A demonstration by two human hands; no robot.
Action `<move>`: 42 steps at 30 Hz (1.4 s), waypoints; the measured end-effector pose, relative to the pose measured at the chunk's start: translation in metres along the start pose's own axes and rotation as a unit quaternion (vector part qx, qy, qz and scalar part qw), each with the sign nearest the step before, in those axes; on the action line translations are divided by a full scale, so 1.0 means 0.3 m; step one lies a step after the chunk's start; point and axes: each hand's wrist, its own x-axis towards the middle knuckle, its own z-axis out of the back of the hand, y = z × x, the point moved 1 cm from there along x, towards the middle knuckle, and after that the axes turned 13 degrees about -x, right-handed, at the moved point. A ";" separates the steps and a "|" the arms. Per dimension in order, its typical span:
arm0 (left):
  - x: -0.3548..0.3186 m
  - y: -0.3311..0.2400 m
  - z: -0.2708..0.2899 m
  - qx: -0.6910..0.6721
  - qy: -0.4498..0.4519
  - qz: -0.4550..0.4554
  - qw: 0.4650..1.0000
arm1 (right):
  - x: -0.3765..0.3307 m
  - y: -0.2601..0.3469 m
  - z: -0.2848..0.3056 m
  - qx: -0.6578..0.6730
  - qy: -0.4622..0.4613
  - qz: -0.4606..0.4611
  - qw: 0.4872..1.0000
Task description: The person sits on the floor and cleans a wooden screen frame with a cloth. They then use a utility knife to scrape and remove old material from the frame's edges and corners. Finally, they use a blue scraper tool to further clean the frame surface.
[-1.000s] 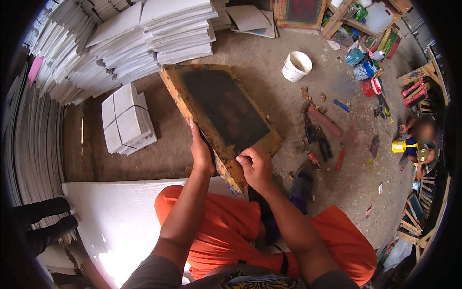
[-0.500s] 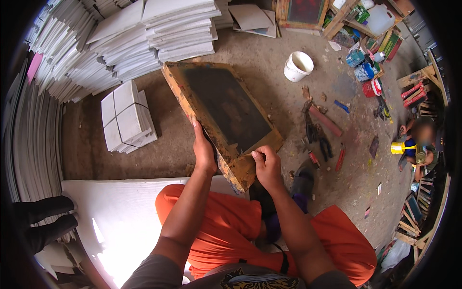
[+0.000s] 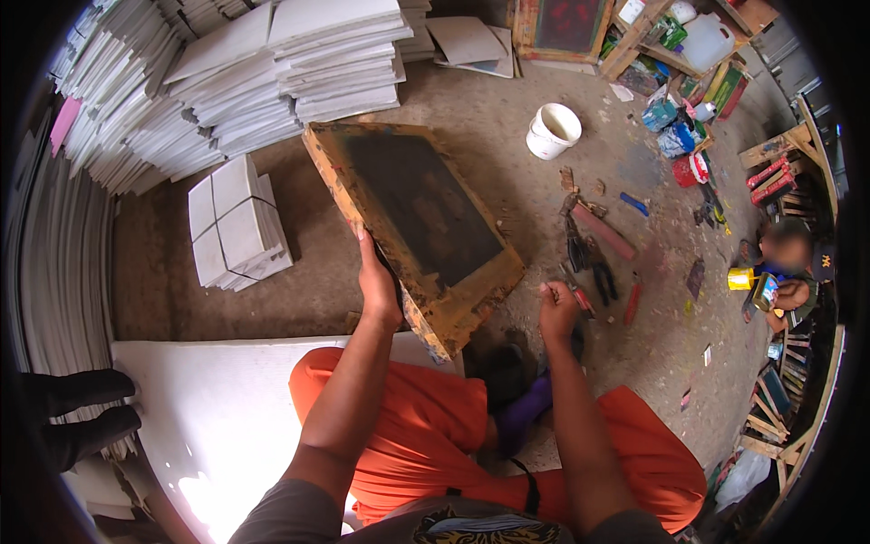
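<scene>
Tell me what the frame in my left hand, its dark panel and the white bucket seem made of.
Frame: likely wood, stained and worn, judging by its tan surface with dark blotches.
Panel: perhaps fine mesh, matte, as a flat dark sheet inside the frame; no weave shows.
Bucket: probably plastic, smooth, going by its plain white, rounded form.

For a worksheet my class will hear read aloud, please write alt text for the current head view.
A person's left hand holds a paint-stained wooden frame around a dark panel, while the closed right hand is apart from it, to the right. On the floor beyond are a white bucket, scattered hand tools and a strapped stack of white sheets.
</scene>
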 end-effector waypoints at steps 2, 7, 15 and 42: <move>-0.014 -0.012 -0.015 -0.011 0.018 0.015 1.000 | -0.015 -0.043 0.015 -0.027 -0.025 0.024 0.999; -0.015 -0.012 -0.018 -0.013 0.012 0.004 1.000 | -0.052 -0.018 0.031 -0.204 -0.016 -0.050 0.977; -0.010 -0.002 -0.018 -0.008 0.029 -0.004 1.000 | -0.085 -0.079 -0.026 -0.180 0.029 0.021 0.983; 0.020 0.018 0.009 -0.013 0.023 0.008 1.000 | -0.106 -0.155 -0.048 -0.230 0.113 0.036 0.966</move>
